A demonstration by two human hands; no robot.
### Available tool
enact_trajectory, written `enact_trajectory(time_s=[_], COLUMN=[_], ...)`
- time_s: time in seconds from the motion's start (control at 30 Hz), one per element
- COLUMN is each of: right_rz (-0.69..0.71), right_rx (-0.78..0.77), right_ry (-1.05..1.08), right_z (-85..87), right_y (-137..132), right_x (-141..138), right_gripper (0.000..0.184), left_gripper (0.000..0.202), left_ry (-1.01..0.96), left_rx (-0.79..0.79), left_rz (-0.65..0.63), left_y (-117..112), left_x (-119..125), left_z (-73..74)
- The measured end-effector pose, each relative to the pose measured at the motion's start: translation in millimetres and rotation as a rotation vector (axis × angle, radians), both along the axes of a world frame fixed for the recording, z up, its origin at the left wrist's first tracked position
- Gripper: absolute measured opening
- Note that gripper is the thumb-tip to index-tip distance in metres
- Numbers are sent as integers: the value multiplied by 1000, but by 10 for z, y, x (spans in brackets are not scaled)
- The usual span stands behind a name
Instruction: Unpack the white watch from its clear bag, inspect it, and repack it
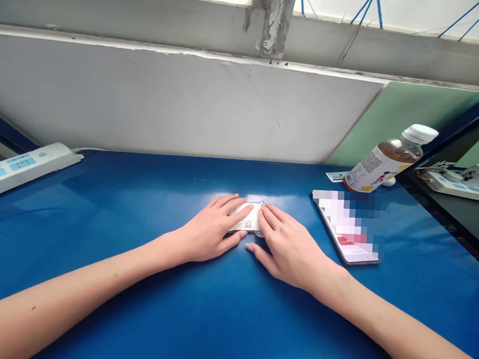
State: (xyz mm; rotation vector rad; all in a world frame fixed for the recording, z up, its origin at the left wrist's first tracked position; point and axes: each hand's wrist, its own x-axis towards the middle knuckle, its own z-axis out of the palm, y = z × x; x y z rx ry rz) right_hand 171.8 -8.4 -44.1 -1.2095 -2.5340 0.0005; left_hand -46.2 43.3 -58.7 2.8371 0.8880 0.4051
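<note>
A small white flat packet (251, 218) lies on the blue table (141, 206) in the middle of the view. My left hand (213, 229) rests flat on its left part with the fingers stretched out over it. From the right, my right hand (288, 246) lies flat too, its fingertips pressing on the packet's right edge. Both hands are palm down and hold nothing up off the table. Most of the packet is hidden under the fingers.
A phone (347, 228) with a lit screen lies to the right of my right hand. Behind it a bottle of brown drink (385, 160) leans, with a small card (336, 176) beside it. A white power strip (23, 165) sits at the far left. Another power strip (464, 186) lies beyond the right edge.
</note>
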Motion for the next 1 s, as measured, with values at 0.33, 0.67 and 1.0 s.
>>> enact_trajectory(time_s=[0.33, 0.67, 1.0], right_rz=[-52, 39, 59], right_rx=[-134, -12, 86], right_ry=[384, 252, -79], right_z=[-110, -122, -28], right_y=[119, 190, 81], right_x=[132, 218, 138], right_gripper=[27, 31, 43], left_gripper=[54, 53, 59], left_ry=[14, 5, 48], left_rx=[-14, -30, -53], left_rz=[2, 11, 11], left_y=[-2, -5, -2], left_x=[-24, -19, -13], left_z=[27, 19, 56])
